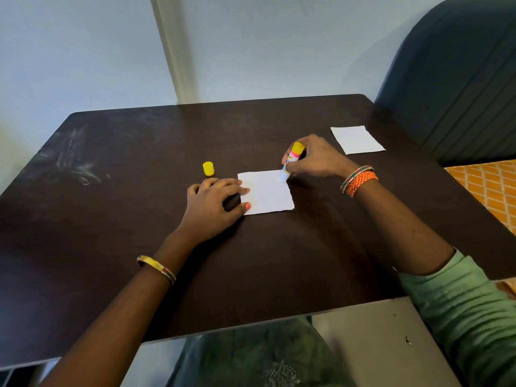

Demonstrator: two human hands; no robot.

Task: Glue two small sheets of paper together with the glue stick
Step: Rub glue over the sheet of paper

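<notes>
The left hand [216, 201] presses flat fingers on the thin, floppy sheet [266, 192], while the right hand [315, 157] grips the light, rigid glue stick [291, 161] mid-barrel.

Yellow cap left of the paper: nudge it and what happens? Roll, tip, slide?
The yellow cap looks like a short plastic cylinder standing upright, so probably light. A nudge would likely slide it on the smooth dark table; a harder knock could tip it, and then it might roll.
</notes>
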